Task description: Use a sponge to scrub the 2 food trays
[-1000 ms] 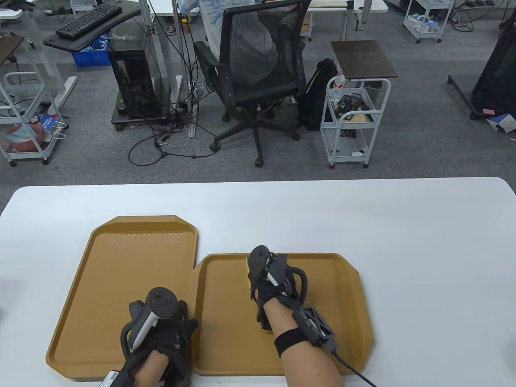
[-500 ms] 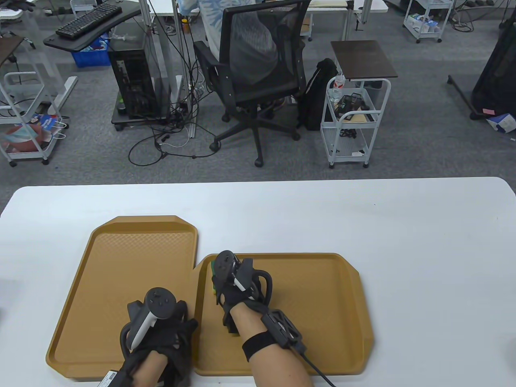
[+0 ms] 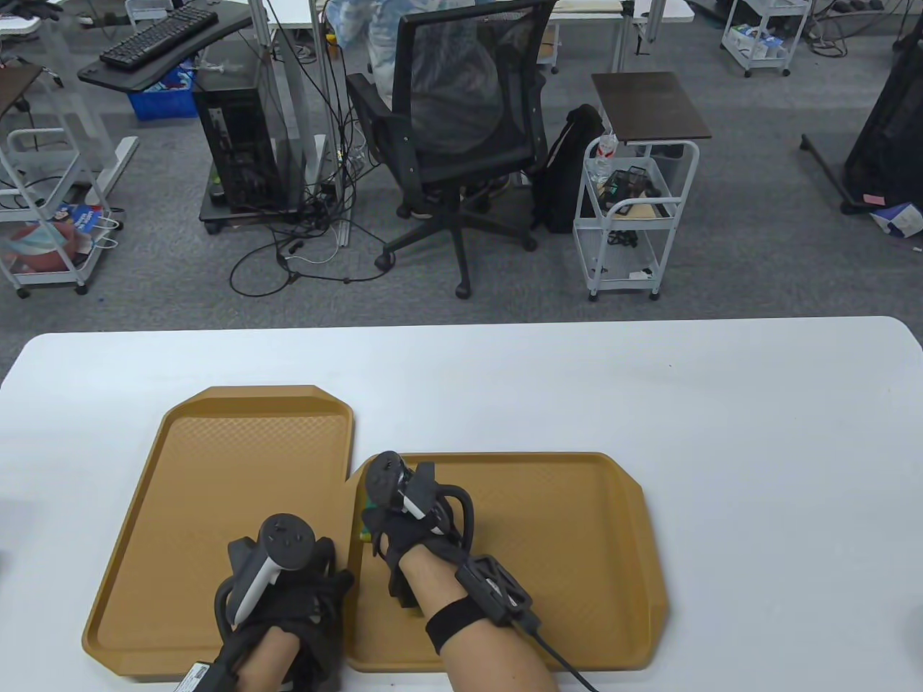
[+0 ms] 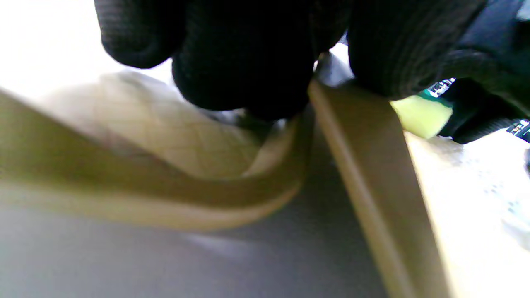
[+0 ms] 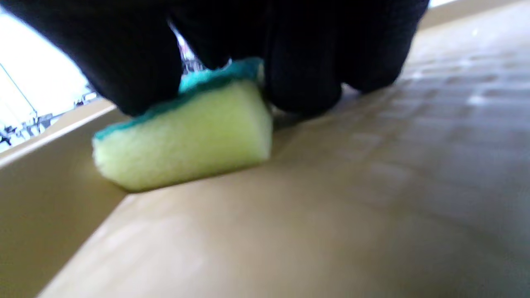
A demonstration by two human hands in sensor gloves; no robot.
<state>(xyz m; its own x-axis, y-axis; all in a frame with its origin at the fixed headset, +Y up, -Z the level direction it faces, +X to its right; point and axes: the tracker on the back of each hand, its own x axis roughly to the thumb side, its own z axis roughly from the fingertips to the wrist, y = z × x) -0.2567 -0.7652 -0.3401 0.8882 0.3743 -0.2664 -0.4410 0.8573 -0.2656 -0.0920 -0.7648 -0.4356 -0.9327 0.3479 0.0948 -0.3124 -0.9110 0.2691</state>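
Observation:
Two tan food trays lie side by side: the left tray (image 3: 216, 461) and the right tray (image 3: 570, 519). My right hand (image 3: 376, 508) grips a yellow sponge with a green top (image 5: 186, 140) and holds it flat on the right tray's floor (image 5: 372, 186), close against that tray's left wall (image 5: 37, 194). In the table view only a sliver of the sponge (image 3: 363, 535) shows under the hand. My left hand (image 3: 299, 587) rests where the trays meet, fingertips (image 4: 244, 62) down on the left tray's corner (image 4: 145, 136) and the right tray's rim (image 4: 364, 157). The sponge (image 4: 420, 116) shows just beyond that rim.
The white table (image 3: 685, 404) stretches to the right and behind the trays. Beyond its far edge stand an office chair (image 3: 454, 137) with a seated person and a white cart (image 3: 634, 216).
My right hand has slid the sponge leftward across the right tray, from near its back middle to its left wall. The left hand has stayed put.

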